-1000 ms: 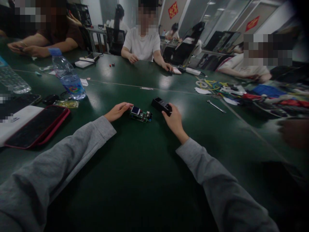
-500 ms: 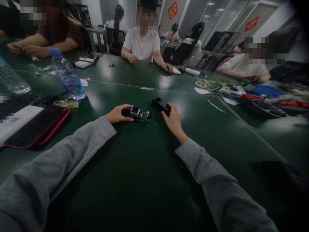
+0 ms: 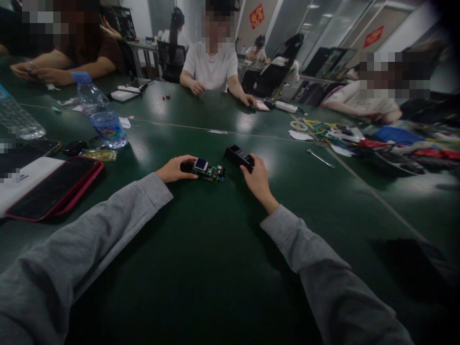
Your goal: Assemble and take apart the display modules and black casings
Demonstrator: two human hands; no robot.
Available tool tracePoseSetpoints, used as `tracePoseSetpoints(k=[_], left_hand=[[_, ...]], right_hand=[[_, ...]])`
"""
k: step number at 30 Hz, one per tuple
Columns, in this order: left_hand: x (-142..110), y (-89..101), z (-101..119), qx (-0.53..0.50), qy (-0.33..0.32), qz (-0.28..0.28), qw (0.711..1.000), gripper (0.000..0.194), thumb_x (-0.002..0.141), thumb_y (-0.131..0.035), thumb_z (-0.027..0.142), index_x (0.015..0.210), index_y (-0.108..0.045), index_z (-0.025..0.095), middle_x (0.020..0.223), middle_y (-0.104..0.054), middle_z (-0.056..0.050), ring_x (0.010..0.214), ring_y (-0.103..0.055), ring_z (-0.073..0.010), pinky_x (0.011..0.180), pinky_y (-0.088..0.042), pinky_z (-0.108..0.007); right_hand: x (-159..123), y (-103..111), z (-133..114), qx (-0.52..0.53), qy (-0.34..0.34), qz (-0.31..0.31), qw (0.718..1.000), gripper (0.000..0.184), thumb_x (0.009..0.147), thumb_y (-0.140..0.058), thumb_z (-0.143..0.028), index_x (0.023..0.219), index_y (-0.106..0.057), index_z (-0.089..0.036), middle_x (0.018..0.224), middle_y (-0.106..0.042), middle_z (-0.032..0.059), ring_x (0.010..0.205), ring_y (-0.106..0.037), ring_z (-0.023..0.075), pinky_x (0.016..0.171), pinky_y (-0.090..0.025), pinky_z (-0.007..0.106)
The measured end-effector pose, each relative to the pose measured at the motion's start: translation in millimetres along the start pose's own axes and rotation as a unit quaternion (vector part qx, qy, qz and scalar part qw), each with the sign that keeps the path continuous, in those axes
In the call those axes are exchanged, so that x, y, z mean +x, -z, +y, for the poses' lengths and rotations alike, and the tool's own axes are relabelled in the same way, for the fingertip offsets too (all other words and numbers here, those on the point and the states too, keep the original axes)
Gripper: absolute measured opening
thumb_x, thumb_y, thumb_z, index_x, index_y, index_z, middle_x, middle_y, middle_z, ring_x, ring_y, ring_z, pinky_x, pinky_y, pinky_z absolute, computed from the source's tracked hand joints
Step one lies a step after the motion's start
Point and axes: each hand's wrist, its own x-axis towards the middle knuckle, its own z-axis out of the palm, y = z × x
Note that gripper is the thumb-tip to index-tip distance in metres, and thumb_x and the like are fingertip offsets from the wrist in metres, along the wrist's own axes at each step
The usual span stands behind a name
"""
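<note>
My left hand (image 3: 176, 169) grips the left end of a green circuit board (image 3: 212, 174) between thumb and fingers. A small dark screen with a white frame (image 3: 201, 164) is mounted on that end, and connectors stand at the other. My right hand (image 3: 258, 175) is closed on the near right end of a black plastic case (image 3: 237, 156), which has rectangular openings in its top face. A short gap separates the board from the case. Both are at the dark green table (image 3: 201, 249); whether they rest on it I cannot tell.
On the left are a water bottle (image 3: 102, 117), a phone in a red case (image 3: 55, 189) and a yellowish clear packet (image 3: 98, 154). A wrench (image 3: 319, 158) lies at right, before a heap of cables (image 3: 316, 125). Across the table sits a person in a white shirt (image 3: 212, 67).
Almost nothing differs. The view has shifted very slightly, while both hands keep their hold on the board and the case.
</note>
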Motion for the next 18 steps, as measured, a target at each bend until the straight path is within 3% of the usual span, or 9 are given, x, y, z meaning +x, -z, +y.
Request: tracePoseSetpoints(k=[8,14,18], left_hand=[[-0.2,-0.4,7.0,0.002,0.005,0.002,1.0,0.06,0.069,-0.077,0.037,0.122,-0.057,0.019,0.122,-0.064,-0.01,0.116,-0.058,-0.0258,0.104,-0.041,-0.048],[1.0,-3.0,1.4,-0.013,0.004,0.014,1.0,0.071,0.067,-0.078,0.036,0.131,-0.051,0.02,0.128,-0.061,-0.011,0.12,-0.057,-0.0279,0.106,-0.039,-0.05],[1.3,-4.7,-5.1,0.003,-0.004,0.03,1.0,0.087,0.062,-0.081,0.036,0.139,-0.042,0.021,0.13,-0.06,-0.012,0.12,-0.057,-0.0297,0.106,-0.039,-0.051]], right_hand=[[2.8,-2.2,-5.4,0.093,-0.004,0.029,0.995,0.054,0.085,-0.061,-0.039,0.133,-0.05,-0.014,0.126,-0.057,0.0162,0.114,-0.057,0.0295,0.099,-0.048,0.052],[-7.7,10.4,-58.5,0.216,0.094,-0.105,0.966,0.056,0.09,-0.058,-0.044,0.139,-0.043,-0.022,0.131,-0.054,0.012,0.112,-0.059,0.0253,0.096,-0.051,0.045],[-14.1,16.1,-71.4,0.153,0.177,-0.183,0.955,0.054,0.09,-0.059,-0.039,0.139,-0.044,-0.023,0.129,-0.055,0.0115,0.11,-0.058,0.0261,0.096,-0.05,0.047]])
